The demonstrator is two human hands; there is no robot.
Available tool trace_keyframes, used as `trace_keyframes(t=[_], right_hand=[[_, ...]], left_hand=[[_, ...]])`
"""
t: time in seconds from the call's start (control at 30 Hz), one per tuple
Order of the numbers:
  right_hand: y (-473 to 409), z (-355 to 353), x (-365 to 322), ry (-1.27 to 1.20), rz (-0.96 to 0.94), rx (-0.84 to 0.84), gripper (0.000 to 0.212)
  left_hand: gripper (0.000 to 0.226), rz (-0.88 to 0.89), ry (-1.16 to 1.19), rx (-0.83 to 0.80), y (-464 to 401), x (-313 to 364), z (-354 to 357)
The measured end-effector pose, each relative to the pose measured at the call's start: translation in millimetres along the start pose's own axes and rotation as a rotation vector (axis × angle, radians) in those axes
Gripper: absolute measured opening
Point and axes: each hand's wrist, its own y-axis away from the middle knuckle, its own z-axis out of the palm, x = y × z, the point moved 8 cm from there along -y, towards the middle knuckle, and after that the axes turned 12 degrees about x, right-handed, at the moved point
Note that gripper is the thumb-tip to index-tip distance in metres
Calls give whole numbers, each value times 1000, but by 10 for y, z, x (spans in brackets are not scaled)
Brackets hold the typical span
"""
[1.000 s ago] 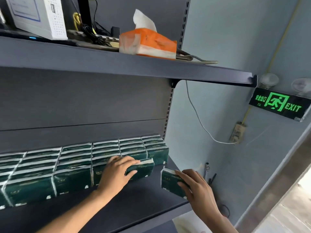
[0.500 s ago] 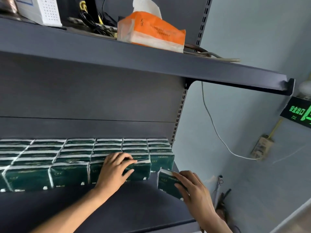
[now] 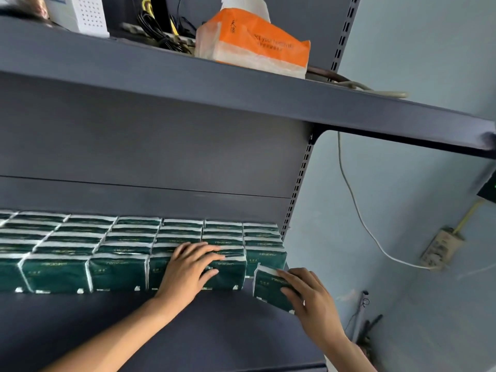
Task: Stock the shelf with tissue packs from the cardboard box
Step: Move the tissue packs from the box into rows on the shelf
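The rows of dark green plastic-wrapped tissue packs (image 3: 107,245) run off the left edge of the view, so their full count cannot be told, and the packs at the back are blurred into stripes of green and white. The cardboard box is nowhere in view, and both forearms are cut off at the bottom edge. The left hand (image 3: 188,269) lies flat over the front row on the dark grey metal shelf (image 3: 188,331) — its fingers (image 3: 206,251) straight and spread, pressing on the top and face of a pack near the row's right end. The right hand (image 3: 308,296) grips a single green tissue pack (image 3: 268,285) standing tilted on the shelf just beside the row's right end, fingers curled over its near corner; its thumb is hidden. On the upper grey shelf (image 3: 241,92) sit an orange soft tissue packet (image 3: 255,47) with a white sheet poking out, a tangle of black cables (image 3: 161,30) and a white perforated box (image 3: 80,14) — partly cut off at the top.
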Motion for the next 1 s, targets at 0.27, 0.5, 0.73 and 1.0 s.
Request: trace_keyframes(t=[0.27, 0.5, 0.73, 1.0], right_hand=[[-228, 155, 158, -101, 15, -59, 34], [-393, 309, 167, -176, 19, -69, 30], [-448, 405, 183, -209, 27, -61, 33], [-343, 555, 297, -168, 24, -5, 32]], left_hand=[[31, 23, -45, -22, -9, 15, 24], [44, 89, -110, -35, -67, 72, -38], [45, 70, -123, -32, -50, 63, -25], [43, 54, -131, -34, -40, 57, 6]])
